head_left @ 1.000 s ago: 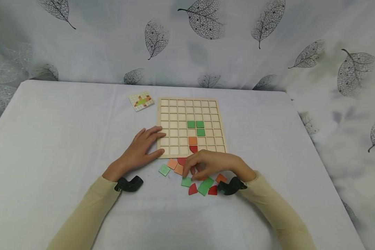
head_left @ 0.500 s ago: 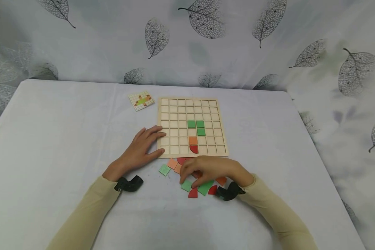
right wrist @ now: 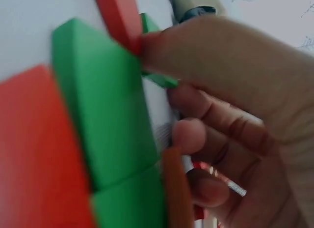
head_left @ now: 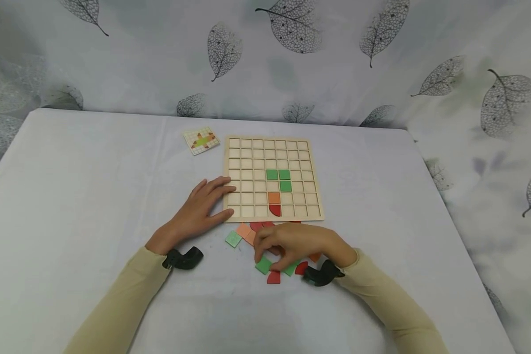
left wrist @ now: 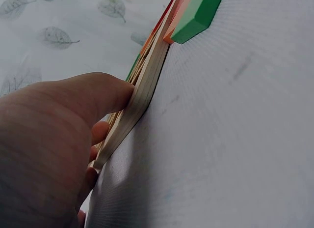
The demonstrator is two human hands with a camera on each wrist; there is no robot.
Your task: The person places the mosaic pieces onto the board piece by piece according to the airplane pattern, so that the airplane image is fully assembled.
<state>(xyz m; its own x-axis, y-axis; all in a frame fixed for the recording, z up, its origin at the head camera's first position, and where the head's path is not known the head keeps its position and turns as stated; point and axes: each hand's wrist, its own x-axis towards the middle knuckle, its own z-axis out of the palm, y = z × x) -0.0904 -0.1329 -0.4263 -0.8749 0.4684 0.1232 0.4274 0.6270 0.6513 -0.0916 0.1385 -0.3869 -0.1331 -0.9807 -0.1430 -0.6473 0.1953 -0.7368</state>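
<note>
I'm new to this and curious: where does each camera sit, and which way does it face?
Head: worn on the head, facing forward and down at the grid board; the left hand, right hand and sleeves show.
Left wrist: worn on that wrist, facing the board's edge; the left thumb and part of the hand show.
Right wrist: worn on that wrist, facing loose tiles; the right thumb and fingers show.
Shared: head and left wrist views both show the left hand on the board.
</note>
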